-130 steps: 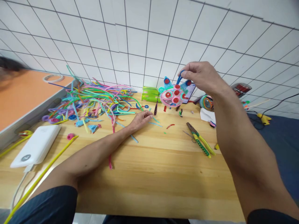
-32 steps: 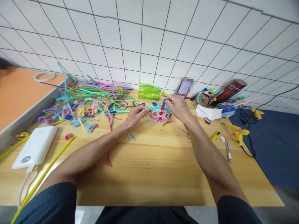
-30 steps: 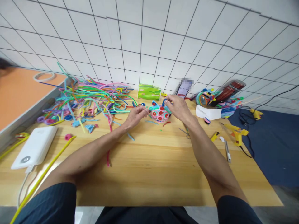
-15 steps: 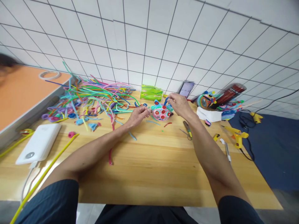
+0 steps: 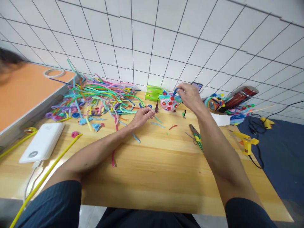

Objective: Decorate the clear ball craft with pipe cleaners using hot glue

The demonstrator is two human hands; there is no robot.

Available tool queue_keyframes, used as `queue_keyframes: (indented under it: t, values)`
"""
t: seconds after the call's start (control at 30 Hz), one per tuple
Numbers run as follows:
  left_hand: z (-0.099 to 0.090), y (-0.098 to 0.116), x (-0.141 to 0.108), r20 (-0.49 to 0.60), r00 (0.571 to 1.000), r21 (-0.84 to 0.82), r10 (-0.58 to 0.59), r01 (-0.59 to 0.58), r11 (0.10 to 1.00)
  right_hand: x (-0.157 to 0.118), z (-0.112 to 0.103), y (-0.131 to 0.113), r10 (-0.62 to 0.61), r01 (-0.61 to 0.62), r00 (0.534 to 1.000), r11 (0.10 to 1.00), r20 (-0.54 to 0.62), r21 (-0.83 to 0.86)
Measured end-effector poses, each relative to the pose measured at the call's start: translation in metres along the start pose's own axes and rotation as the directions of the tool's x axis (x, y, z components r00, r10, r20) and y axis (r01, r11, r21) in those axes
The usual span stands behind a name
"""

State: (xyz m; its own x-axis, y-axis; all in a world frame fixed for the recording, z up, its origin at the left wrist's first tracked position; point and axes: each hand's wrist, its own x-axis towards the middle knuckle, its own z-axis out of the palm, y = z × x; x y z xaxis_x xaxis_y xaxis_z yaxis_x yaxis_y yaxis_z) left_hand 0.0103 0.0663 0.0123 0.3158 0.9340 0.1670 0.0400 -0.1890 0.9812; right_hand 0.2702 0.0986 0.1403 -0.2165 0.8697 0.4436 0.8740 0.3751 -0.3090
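Observation:
A round pink and light-blue ornament [image 5: 168, 104] with red dots hangs over the back middle of the wooden table. My right hand [image 5: 188, 95] pinches the blue loop [image 5: 175, 92] at its top. To the ornament's left, my left hand [image 5: 143, 116] has its fingertips closed on a small dark tassel [image 5: 156, 108], which seems to hang by a thin thread from the ornament.
Tangled pipe cleaners [image 5: 102, 95] cover the back left, near a white power bank [image 5: 42, 142]. A green packet [image 5: 154, 92] sits at the wall. Pliers [image 5: 196, 136], a yellow glue gun [image 5: 247, 142] and a red bottle [image 5: 242, 96] are at the right.
The ornament has risen and shifted right, lifted by my right hand. The dark tassel now shows at my left fingertips. More of the pliers is visible.

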Motion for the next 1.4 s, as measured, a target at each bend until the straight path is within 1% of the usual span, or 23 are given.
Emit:
queue_keyframes:
  t: [0.1,0.17,0.27,0.47,0.67,0.77,0.87,0.97,1.03,1.13,1.17,1.23,1.27,1.33,1.37,1.4]
  values:
    - [0.001,-0.003,0.000,0.008,1.000,0.000,-0.004,0.004,1.000,-0.007,0.016,0.003,0.042,-0.042,0.996,0.999,0.073,0.000]
    - [0.002,-0.005,0.000,0.018,1.000,0.001,-0.009,0.009,1.000,-0.009,0.025,0.005,0.075,-0.076,0.993,0.997,0.094,0.005]
    - [0.003,-0.007,-0.001,0.034,0.999,0.005,-0.016,0.016,1.000,-0.005,0.030,0.010,0.087,-0.088,0.993,0.996,0.074,0.016]
    - [0.005,-0.011,0.000,0.050,0.998,0.010,-0.031,0.031,0.999,0.009,0.033,0.015,0.067,-0.067,0.997,0.998,0.044,-0.006]
    - [0.007,-0.015,-0.003,0.066,0.997,0.028,-0.050,0.048,0.998,0.030,0.047,0.030,0.087,-0.087,0.996,0.996,0.016,-0.013]
    - [0.007,-0.017,-0.003,0.083,0.995,0.037,-0.060,0.057,0.998,0.046,0.058,0.038,0.140,-0.139,0.990,0.990,0.006,-0.019]
    - [0.007,-0.018,-0.003,0.095,0.993,0.042,-0.066,0.063,0.997,0.060,0.068,0.043,0.225,-0.224,0.974,0.973,0.015,-0.045]
    - [0.007,-0.020,-0.002,0.094,0.993,0.046,-0.071,0.067,0.997,0.063,0.073,0.047,0.282,-0.283,0.959,0.958,-0.018,-0.035]
    - [0.007,-0.021,-0.002,0.089,0.993,0.047,-0.076,0.072,0.996,0.056,0.073,0.052,0.293,-0.292,0.952,0.956,-0.084,0.024]
    - [0.006,-0.022,-0.001,0.081,0.993,0.045,-0.087,0.084,0.995,0.031,0.067,0.061,0.319,-0.287,0.930,0.940,-0.183,0.183]
    - [0.005,-0.020,0.000,0.079,0.993,0.043,-0.091,0.088,0.995,0.020,0.062,0.062,0.342,-0.287,0.916,0.923,-0.208,0.256]
    - [0.003,-0.014,0.000,0.080,0.992,0.034,-0.095,0.093,0.995,-0.003,0.051,0.060,0.402,-0.276,0.884,0.861,-0.240,0.428]
    - [0.004,-0.009,-0.002,0.084,0.992,0.030,-0.093,0.091,0.995,-0.014,0.044,0.054,0.428,-0.258,0.868,0.821,-0.251,0.508]
    - [0.011,0.005,-0.010,0.131,0.988,-0.006,-0.085,0.087,0.996,-0.031,0.026,0.031,0.422,-0.177,0.861,0.772,-0.284,0.611]
    - [0.018,0.014,-0.017,0.175,0.981,-0.034,-0.084,0.091,0.995,-0.036,0.016,0.013,0.401,-0.121,0.858,0.765,-0.321,0.633]
    - [0.029,0.024,-0.025,0.262,0.961,-0.100,-0.091,0.121,0.988,-0.038,0.006,-0.007,0.367,-0.064,0.863,0.761,-0.347,0.646]
